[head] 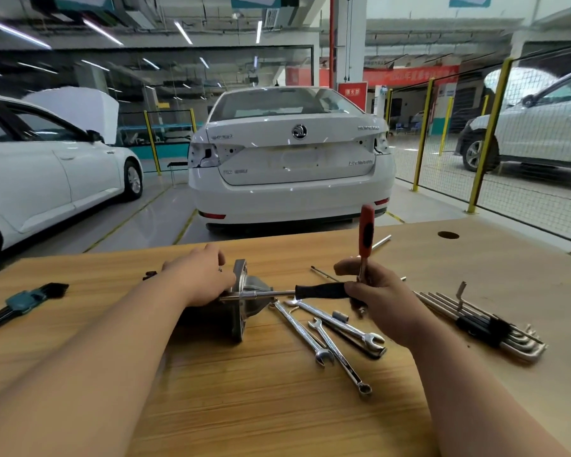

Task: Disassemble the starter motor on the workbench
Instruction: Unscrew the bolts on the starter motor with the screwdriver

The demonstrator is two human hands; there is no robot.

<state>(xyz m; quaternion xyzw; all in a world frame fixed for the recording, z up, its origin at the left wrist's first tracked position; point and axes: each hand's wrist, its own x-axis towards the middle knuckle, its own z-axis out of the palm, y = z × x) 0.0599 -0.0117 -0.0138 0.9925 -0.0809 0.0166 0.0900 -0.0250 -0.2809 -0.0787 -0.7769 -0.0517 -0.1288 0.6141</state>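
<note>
Left fingers (219, 256) are clamping the motor (244, 303), right fingers (352, 289) gripping ratchet (320, 290) and screwdriver (366, 232) together; I'm worrying that crowded grip lets the ratchet slip off.

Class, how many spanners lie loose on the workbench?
3: left spanner beside the starter motor, middle spanner nearest the camera, right spanner; a fourth may hide beneath it.
</note>
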